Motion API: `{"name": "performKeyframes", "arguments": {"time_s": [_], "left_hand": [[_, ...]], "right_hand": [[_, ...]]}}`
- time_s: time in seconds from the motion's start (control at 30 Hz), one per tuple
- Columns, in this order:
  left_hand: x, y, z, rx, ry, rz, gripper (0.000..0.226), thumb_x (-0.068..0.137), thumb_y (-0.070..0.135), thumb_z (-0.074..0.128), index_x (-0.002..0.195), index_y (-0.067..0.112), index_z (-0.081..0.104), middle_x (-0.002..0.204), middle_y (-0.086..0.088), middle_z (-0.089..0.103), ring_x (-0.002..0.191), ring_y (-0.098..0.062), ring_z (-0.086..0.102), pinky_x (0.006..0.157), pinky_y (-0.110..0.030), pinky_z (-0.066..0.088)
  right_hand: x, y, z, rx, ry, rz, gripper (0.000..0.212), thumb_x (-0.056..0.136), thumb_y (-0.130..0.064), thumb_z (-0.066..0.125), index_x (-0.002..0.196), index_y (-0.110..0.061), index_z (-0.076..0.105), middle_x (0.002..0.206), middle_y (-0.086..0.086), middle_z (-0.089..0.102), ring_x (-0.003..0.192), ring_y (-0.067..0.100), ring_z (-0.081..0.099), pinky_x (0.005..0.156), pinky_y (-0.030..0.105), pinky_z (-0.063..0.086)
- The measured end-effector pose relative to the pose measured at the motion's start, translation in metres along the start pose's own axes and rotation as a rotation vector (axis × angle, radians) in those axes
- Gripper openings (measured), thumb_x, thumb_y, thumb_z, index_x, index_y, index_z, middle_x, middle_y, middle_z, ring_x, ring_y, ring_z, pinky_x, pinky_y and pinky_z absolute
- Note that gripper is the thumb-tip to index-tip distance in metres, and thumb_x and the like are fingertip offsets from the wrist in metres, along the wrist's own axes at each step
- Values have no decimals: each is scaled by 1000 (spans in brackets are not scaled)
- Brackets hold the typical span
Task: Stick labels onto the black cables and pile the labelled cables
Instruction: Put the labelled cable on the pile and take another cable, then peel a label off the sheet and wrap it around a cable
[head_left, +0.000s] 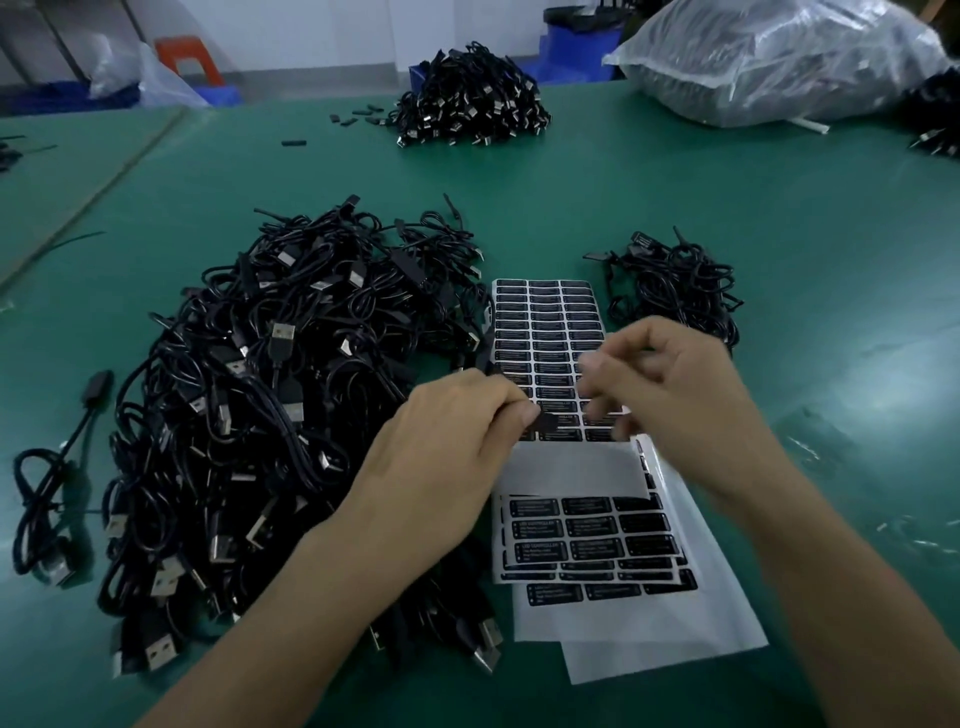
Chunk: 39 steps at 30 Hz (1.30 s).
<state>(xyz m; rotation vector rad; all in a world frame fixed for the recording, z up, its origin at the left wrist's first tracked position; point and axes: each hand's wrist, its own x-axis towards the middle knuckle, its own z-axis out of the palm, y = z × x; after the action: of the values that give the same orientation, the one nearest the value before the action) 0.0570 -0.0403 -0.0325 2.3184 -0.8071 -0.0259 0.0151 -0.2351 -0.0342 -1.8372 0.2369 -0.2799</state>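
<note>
A big heap of black USB cables (270, 415) lies on the green table at left. A sheet of black labels (545, 332) lies in the middle, with more label sheets (592, 540) stacked below it. My left hand (441, 457) pinches a black cable part (543, 423) over the sheet; its cord (483, 348) runs up towards the heap. My right hand (670, 384) is blurred just right of it, fingers curled over the sheet's lower rows; whether it pinches a label is unclear. A small pile of black cables (680, 286) sits at the right of the sheet.
Another cable pile (467, 98) lies at the far middle of the table. A large clear plastic bag of cables (779, 57) sits far right. A single cable (47, 499) lies at the left edge. Small black parts (358, 117) are scattered far back.
</note>
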Motion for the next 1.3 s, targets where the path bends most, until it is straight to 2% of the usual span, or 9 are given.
{"name": "performKeyframes", "arguments": {"time_s": [0.1, 0.23, 0.37, 0.5, 0.63, 0.77, 0.97, 1.17, 1.3], "left_hand": [[0, -5, 7, -71, 42, 7, 27, 99, 44, 43, 89, 26, 61, 76, 11, 59, 70, -5, 54, 62, -33, 48], [-2, -9, 10, -145, 78, 19, 28, 99, 48, 33, 87, 28, 48, 60, 9, 54, 49, -8, 43, 47, -30, 35], [-2, -11, 11, -145, 99, 27, 18, 104, 39, 33, 90, 32, 42, 57, 14, 48, 44, -10, 34, 42, -33, 28], [-2, -12, 12, -204, 117, 13, 6, 103, 36, 33, 104, 39, 38, 56, 0, 47, 41, -8, 34, 39, -43, 32], [-2, -13, 12, -246, 103, 11, 10, 99, 33, 30, 102, 41, 35, 60, -5, 50, 42, -7, 33, 38, -39, 30], [-1, -16, 13, -228, 113, 36, 27, 103, 12, 39, 93, 32, 53, 59, 14, 49, 43, -4, 39, 41, -18, 28], [-1, -12, 16, -242, 166, 38, 22, 96, 17, 50, 96, 31, 68, 83, 14, 62, 69, -6, 59, 58, -19, 48], [-3, -7, 16, -309, 124, 19, 12, 81, 43, 67, 90, 35, 68, 85, 17, 67, 77, -9, 64, 67, -33, 57], [-2, -6, 16, -362, 151, -43, 15, 78, 48, 70, 85, 35, 70, 78, 18, 69, 69, -6, 65, 63, -30, 56]], "right_hand": [[2, 5, -9, -205, 190, 26, 13, 98, -26, 60, 88, -28, 67, 76, -11, 72, 69, 13, 69, 64, 27, 59], [-2, 5, -8, -449, 150, 65, 11, 95, -36, 62, 103, -28, 65, 89, -16, 68, 72, -3, 63, 54, 3, 42], [-5, 6, 3, -670, -40, 203, 66, 70, -61, 79, 122, -27, 57, 116, 0, 62, 101, 19, 61, 85, 35, 52], [-5, 2, 0, -565, 16, 259, 52, 67, -51, 87, 91, -25, 50, 86, -5, 62, 74, 12, 60, 56, 28, 46], [-7, 3, -2, -555, 97, 137, 32, 74, -39, 87, 84, -34, 57, 75, -13, 64, 66, 5, 60, 52, 19, 41], [-5, 2, -6, -389, 186, 38, 10, 87, -26, 76, 84, -30, 67, 64, -5, 68, 61, 11, 61, 49, 9, 42], [-8, -3, 10, -18, -8, 221, 34, 77, -38, 82, 64, -12, 66, 43, -4, 50, 37, 12, 42, 38, 21, 38], [-10, -10, 16, 168, -41, 297, 32, 80, -37, 78, 63, -12, 69, 50, 0, 54, 36, 9, 43, 34, 18, 34], [-10, -11, 16, 212, -161, 327, 39, 88, -41, 67, 78, -4, 75, 72, 14, 60, 58, 18, 51, 44, 19, 44]]}}
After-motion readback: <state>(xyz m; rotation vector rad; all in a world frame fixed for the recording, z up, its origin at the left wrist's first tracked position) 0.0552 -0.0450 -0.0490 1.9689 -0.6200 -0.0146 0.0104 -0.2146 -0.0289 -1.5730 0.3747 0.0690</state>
